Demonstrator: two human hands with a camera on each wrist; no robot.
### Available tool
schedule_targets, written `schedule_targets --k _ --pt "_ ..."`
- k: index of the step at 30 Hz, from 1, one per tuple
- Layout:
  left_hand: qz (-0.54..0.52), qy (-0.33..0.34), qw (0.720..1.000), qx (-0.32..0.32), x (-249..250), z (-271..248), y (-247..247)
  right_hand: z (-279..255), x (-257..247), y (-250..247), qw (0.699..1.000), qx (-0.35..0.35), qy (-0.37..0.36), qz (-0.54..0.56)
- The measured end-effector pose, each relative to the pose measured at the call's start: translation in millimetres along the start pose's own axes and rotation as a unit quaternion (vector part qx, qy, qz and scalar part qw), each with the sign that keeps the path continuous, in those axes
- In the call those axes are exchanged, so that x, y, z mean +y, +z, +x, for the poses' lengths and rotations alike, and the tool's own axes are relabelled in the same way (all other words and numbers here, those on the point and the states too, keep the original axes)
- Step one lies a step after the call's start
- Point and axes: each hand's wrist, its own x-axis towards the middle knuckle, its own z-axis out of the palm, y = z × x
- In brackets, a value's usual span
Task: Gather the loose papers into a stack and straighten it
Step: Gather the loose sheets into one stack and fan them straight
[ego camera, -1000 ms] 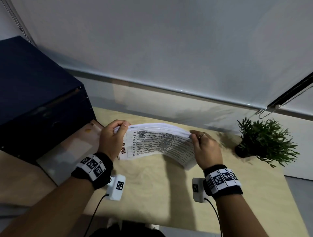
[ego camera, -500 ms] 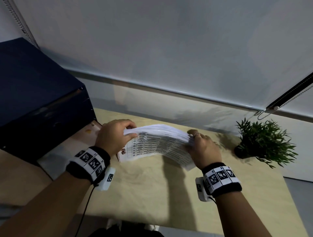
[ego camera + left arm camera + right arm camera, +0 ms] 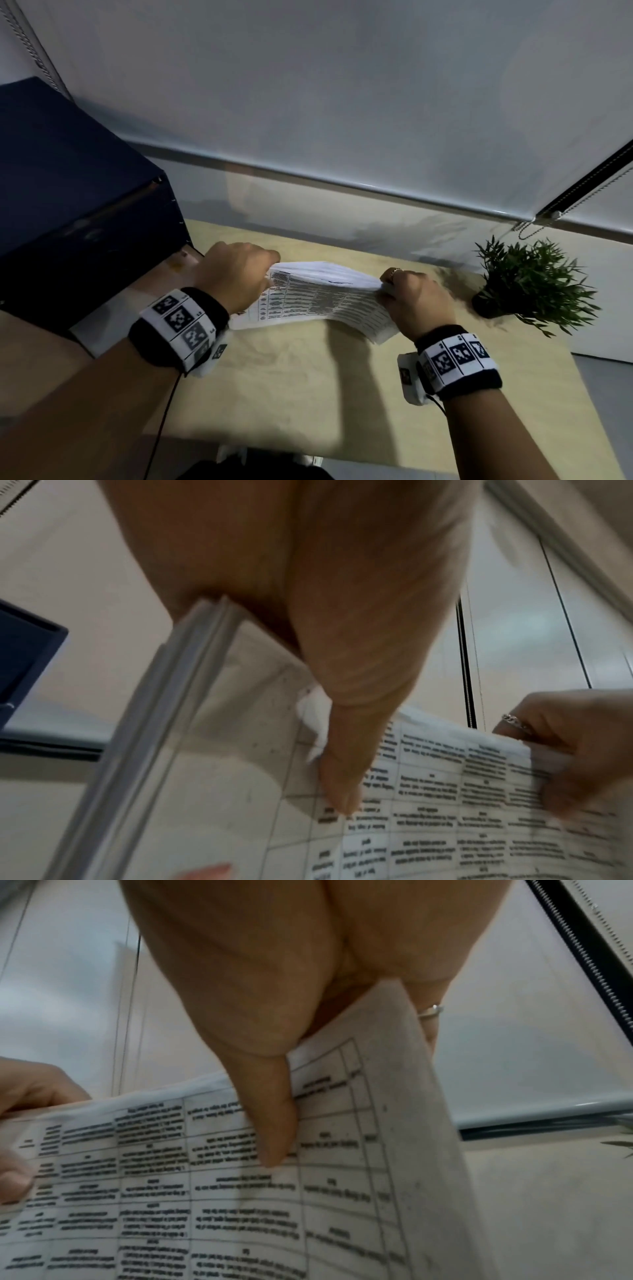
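Note:
A stack of white papers [image 3: 318,301] printed with tables stands on its long edge on the pale wooden table [image 3: 291,394], leaning toward me. My left hand [image 3: 239,277] grips its left end, thumb on the printed face [image 3: 346,777]. My right hand [image 3: 414,301], with a ring on one finger, grips the right end, thumb pressed on the front sheet [image 3: 274,1123]. The sheets' top edges [image 3: 322,272] fan slightly. In the left wrist view the stack's [image 3: 445,804] side edge shows as a thick band. The right wrist view shows the papers [image 3: 240,1204] from the front.
A dark blue box [image 3: 68,192] stands at the back left of the table. A small green potted plant [image 3: 527,287] sits at the back right. A lowered white blind [image 3: 342,102] with a bead chain [image 3: 527,229] hangs behind. The table's near part lies bare.
Both hands have rolled forward over the stack's top edge and curled tighter, tipping the papers lower toward the table. The stack sits slightly nearer to me.

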Motion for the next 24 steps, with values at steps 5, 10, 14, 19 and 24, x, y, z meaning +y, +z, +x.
schedule_targets --k 5,10,14,19,24 --pt "-0.028 -0.006 0.999 -0.029 18 4 1 -2 -6 9 1.0 -0.005 -0.018 0.006" --pt "-0.023 0.04 0.999 -0.014 44 12 0 -1 -10 17 0.999 0.004 -0.034 0.016" --pt "-0.002 0.059 0.998 0.013 45 13 -5 1 -7 12 0.999 0.037 -0.019 0.022" --pt "-0.027 0.048 0.998 -0.029 50 12 -2 -2 -7 13 0.999 0.002 0.015 0.046" --pt "-0.088 0.037 0.995 -0.024 42 15 -5 2 7 20 0.981 0.074 0.071 0.163"
